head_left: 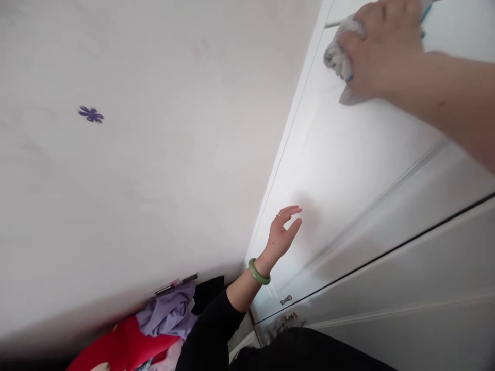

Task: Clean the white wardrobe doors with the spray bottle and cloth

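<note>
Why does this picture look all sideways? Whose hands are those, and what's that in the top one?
This picture comes from a camera worn on a person's head, so you see what they see, tipped over. There's no machine here, only the person's two bare hands. The right hand holds a crumpled grey cloth against a white panelled door. The left hand is open and holds nothing. Its wrist wears a green bangle, and its arm has a black sleeve. Beside the door is a pale wall with a small purple flower shape. Near the sleeve are some lilac fabric and something red.
</note>
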Demonstrator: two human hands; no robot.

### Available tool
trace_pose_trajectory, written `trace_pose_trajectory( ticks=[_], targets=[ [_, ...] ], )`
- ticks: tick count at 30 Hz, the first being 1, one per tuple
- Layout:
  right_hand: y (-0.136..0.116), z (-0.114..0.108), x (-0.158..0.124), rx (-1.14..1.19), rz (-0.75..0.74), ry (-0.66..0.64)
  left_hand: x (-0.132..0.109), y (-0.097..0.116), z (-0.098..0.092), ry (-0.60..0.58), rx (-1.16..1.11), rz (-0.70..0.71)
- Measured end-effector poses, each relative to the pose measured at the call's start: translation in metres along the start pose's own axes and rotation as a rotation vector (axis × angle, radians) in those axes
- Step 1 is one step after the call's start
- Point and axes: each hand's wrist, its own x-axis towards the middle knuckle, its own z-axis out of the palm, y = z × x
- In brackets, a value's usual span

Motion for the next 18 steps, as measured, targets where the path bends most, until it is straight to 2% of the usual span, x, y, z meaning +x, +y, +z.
trace_pose_trajectory(
  ticks=[2,4,6,8,10,13,16,18],
  targets=[
    [-0.022,0.036,0.013,0.049,0.001,-0.013,-0.021,-0.022,-0.010,0.061,0.003,-0.122],
    [-0.047,0.071,0.012,0.065,0.012,-0.063,-0.046,-0.043,-0.023,0.136,0.023,-0.229],
    [-0.076,0.106,-0.005,0.100,0.013,-0.115,-0.073,-0.060,-0.039,0.210,0.050,-0.328],
    [-0.107,0.142,-0.038,0.182,0.022,-0.151,-0.102,-0.072,-0.054,0.274,0.074,-0.426],
    [-0.144,0.177,-0.088,0.347,0.063,-0.300,-0.131,-0.081,-0.070,0.322,0.096,-0.520],
    [-0.207,0.220,-0.188,0.668,0.171,-0.765,-0.175,-0.090,-0.092,0.397,0.126,-0.653],
    [-0.266,0.239,-0.296,0.833,0.228,-1.149,-0.219,-0.098,-0.116,0.504,0.156,-0.784],
    [-0.292,0.241,-0.358,0.907,0.256,-1.354,-0.253,-0.103,-0.132,0.608,0.177,-0.880]
  ],
)
